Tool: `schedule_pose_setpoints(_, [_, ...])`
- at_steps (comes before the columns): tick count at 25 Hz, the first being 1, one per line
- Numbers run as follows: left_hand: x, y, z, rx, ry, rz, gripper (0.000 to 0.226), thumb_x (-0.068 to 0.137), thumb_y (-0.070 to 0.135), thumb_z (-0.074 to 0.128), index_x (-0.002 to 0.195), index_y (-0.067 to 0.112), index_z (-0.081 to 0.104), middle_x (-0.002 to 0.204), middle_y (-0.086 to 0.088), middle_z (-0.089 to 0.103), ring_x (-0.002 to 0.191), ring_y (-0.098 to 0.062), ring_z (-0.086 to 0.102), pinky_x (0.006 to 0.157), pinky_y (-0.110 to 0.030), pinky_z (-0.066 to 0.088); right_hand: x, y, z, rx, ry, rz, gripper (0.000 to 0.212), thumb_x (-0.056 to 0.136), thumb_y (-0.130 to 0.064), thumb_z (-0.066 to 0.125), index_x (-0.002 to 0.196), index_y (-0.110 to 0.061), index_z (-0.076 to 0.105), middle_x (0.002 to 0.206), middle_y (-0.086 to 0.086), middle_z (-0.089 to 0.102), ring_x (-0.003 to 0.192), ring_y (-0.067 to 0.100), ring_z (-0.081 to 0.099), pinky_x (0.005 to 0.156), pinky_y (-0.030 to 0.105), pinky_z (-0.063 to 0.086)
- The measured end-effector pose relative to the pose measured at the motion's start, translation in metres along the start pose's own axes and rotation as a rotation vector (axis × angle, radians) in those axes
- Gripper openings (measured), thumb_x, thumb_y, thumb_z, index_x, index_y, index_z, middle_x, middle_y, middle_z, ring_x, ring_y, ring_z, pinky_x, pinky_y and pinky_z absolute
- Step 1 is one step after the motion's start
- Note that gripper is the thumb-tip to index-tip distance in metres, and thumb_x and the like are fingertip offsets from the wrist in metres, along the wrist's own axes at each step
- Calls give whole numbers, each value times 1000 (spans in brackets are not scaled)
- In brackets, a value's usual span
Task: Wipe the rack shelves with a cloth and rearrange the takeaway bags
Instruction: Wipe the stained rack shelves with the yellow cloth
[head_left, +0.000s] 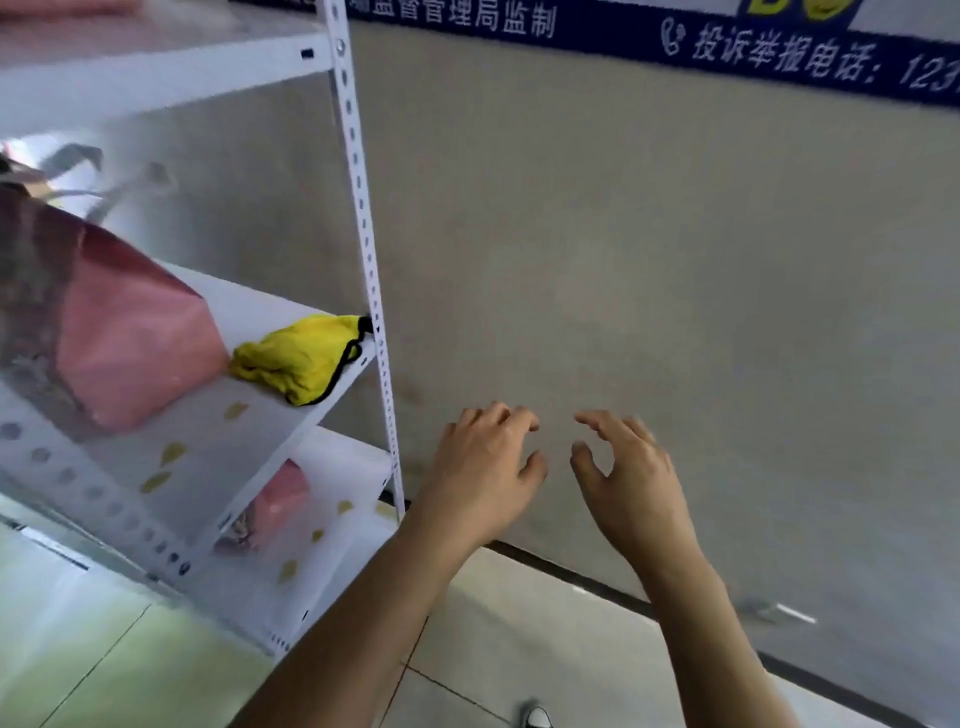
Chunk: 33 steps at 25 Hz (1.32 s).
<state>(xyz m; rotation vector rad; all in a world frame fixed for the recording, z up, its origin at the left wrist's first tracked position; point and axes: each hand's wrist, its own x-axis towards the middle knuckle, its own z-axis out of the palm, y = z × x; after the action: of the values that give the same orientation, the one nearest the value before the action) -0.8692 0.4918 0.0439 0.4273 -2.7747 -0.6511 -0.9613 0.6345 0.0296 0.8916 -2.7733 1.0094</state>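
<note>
Two bare forearms nearest the camera, reaching up from the bottom edge. Left hand (485, 457) and right hand (626, 470) side by side, close but not touching, in front of the beige wall (675, 260), both empty with fingers loosely curled, holding nothing. White rack (363, 218) to the left of the hands, perforated upright post. Yellow cloth (304, 358) with black trim bunched at the right end of the middle shelf (208, 447), against the post, well apart from both hands. Pink takeaway bag (119, 343) on the same shelf just left of the cloth, handles up. Second pink bag (275, 499) on the shelf below. Blue banner (727, 47) with white characters across the wall top. Tiled floor (519, 623) below, shoe tip (537, 717) at bottom edge.
</note>
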Motion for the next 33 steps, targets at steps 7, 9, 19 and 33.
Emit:
schedule_pose_setpoints(7, [39, -41, -8, 103, 168, -371, 33, 97, 35, 52, 127, 23, 56, 126, 1, 61, 115, -24, 51, 96, -38, 42, 113, -18, 61, 216, -241, -293, 31, 95, -21, 63, 125, -25, 65, 121, -8, 65, 112, 7, 58, 92, 20, 39])
schedule_pose_setpoints(9, [39, -52, -16, 118, 214, -476, 32, 97, 35, 53, 126, 23, 57, 124, 0, 62, 112, -25, 53, 92, -37, 44, 134, -35, 82, 268, -315, -386, 31, 94, -19, 64, 125, -21, 66, 120, -5, 66, 112, 10, 60, 92, 20, 40])
schedule_pose_setpoints(19, [-23, -115, -63, 199, 376, -822, 31, 101, 33, 49, 128, 22, 56, 123, -1, 59, 113, -25, 51, 98, -40, 40, 154, -147, 177, 497, -523, -645, 36, 90, -9, 65, 125, -21, 66, 113, 6, 65, 101, 26, 64, 87, 45, 54])
schedule_pose_setpoints(33, [-41, -159, -7, 299, 242, -1061, 60, 102, 40, 42, 158, 28, 24, 166, -1, 21, 151, -22, 21, 121, -38, 19, 210, -193, 279, -235, -854, -753, 84, 88, -70, 48, 158, -37, 15, 168, 5, 10, 155, 29, 4, 121, 59, -1])
